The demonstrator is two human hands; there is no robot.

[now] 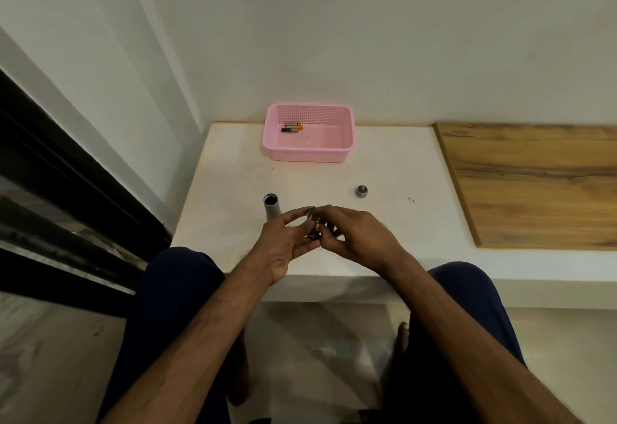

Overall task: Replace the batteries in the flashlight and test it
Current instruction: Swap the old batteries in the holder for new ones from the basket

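Where the two hands meet above the near edge of the white ledge: left hand and right hand, fingers curled inward and closed together on a small dark part, held upright between them; exact identity of that part not clear, being mostly hidden by the fingers. Left thumb and forefinger pinching its upper end; right fingertips pressed against its right side.

Just left of the left hand, touching or nearly touching it: grey flashlight body, standing on the ledge with its open dark end facing up. Well to the right of the hands, apart from them: small grey round cap, resting on the ledge.

At the far side of the ledge, against the wall: pink perforated basket, with a few batteries, black with orange ends, lying close together in its left rear corner. Remainder of the basket floor bare.

At right: wooden board, set flush beside the white surface. Below the ledge edge: both knees in dark trousers, forearms bare.
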